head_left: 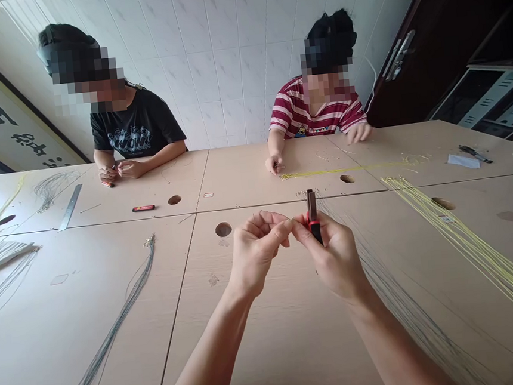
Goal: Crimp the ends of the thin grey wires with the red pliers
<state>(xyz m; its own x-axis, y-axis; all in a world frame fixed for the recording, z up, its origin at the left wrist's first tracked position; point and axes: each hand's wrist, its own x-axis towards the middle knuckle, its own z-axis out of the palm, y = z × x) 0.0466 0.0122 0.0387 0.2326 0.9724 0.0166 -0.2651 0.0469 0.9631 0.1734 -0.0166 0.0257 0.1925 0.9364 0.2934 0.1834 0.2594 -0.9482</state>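
My left hand (261, 246) is closed in a pinch, its thumb and forefinger meeting the fingertips of my right hand over the middle of the table. What it pinches is too small to make out. My right hand (336, 251) is wrapped round a pair of pliers (313, 214) with dark jaws pointing up and red-and-black handles. Its thumb and forefinger also press together at the meeting point. Behind my right hand and forearm runs a loose bundle of thin grey wires (395, 288). Another grey wire bundle (127, 308), with small metal ends, lies left of my hands.
Yellow wires (461, 222) stretch along the right side. Two co-workers, in a black shirt (138, 122) and a striped shirt (316, 112), sit across the table. A red-and-black marker-like object (143, 208), a metal ruler (70, 207) and another hand tool (475, 153) lie farther back. Round holes (223, 229) pierce the tabletop.
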